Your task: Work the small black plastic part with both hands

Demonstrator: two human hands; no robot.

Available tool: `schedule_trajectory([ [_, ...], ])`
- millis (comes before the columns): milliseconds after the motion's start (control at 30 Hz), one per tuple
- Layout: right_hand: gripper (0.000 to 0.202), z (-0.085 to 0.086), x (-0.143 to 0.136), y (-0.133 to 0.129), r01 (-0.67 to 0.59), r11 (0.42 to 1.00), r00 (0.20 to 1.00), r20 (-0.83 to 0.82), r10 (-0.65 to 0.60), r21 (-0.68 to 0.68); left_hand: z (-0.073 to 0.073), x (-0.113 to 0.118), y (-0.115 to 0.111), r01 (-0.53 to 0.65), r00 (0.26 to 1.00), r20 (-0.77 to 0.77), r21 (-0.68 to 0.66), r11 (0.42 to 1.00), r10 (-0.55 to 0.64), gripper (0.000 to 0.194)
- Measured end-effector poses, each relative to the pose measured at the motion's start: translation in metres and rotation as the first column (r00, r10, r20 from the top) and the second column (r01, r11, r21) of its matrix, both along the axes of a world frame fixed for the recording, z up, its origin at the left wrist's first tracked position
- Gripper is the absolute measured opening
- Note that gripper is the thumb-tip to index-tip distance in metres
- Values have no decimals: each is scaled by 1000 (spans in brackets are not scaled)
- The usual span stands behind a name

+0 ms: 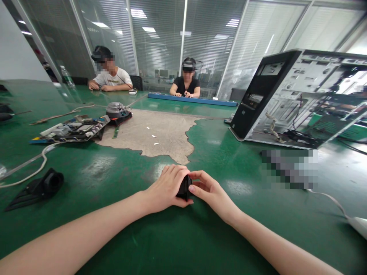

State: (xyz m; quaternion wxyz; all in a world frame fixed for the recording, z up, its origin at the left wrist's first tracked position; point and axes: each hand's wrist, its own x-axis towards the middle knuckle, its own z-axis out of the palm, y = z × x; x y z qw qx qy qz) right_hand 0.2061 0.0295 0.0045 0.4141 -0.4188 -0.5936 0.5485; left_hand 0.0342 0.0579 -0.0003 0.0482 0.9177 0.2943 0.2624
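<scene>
A small black plastic part (184, 188) is held low over the green tabletop (177, 236), in front of me. My left hand (166, 187) wraps over it from the left, with the thumb along its near side. On the other side, my right hand (210, 191) pinches its right edge between thumb and fingers. Much of the part is hidden by my left fingers, so its exact kind cannot be made out.
An open computer case (249, 99) stands at the right. Left of the worn beige patch (160, 130) lie a circuit board (74, 129) and a round cooler (117, 110). Nearer is a black plastic piece (40, 188) beside a pale cable (43, 156). Two people sit across the table.
</scene>
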Motion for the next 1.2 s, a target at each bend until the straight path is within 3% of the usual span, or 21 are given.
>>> schedule_trajectory([
  [300, 26, -1, 1, -4, -77, 997, 994, -74, 79, 30, -2, 1, -1, -25, 999, 22, 6, 1000, 25, 51],
  [600, 26, -4, -2, -1, 5, 999, 999, -32, -4, 32, -1, 3, 1, -25, 999, 27, 14, 1000, 24, 54],
  [733, 27, -2, 0, 0, -20, 999, 1000, 15, 19, 35, -2, 4, 1, -28, 999, 41, 5, 1000, 27, 54],
  [967, 26, -4, 0, -5, -64, 996, 997, -42, 67, 57, -3, 3, 2, -39, 999, 35, -6, 999, 39, 51],
  [1200, 24, -6, -3, -2, 2, 999, 998, -56, 1, 51, -1, 3, 1, -35, 999, 14, -3, 999, 35, 53],
])
